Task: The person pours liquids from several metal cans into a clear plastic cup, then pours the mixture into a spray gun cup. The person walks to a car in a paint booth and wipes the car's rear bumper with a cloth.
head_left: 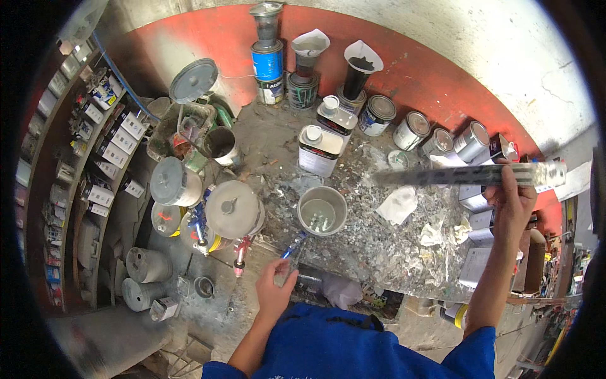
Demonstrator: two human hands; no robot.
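Observation:
My right hand point(510, 192) is closed around a long, narrow stick-like thing point(442, 175), raised level over the right side of the bench. Its left part is dark grey and blurred; the end past my hand is pale and shiny, so its exact kind is unclear. Near the bench's front edge, my left hand point(275, 285) is held with thumb and fingers apart, nothing clearly in it. Just beyond those fingers is a slim blue part point(293, 245), beside or joined to a round metal pot point(343, 218). Some pale liquid lies in the pot.
Two rectangular cans point(317, 161) stand behind the pot on the stained bench point(360, 252). Paint cans point(411, 131) and strainer funnels point(363, 60) line the red wall. Lidded containers point(235, 208) and a red-tipped spray gun point(240, 256) are at left. Crumpled paper point(432, 234) lies right.

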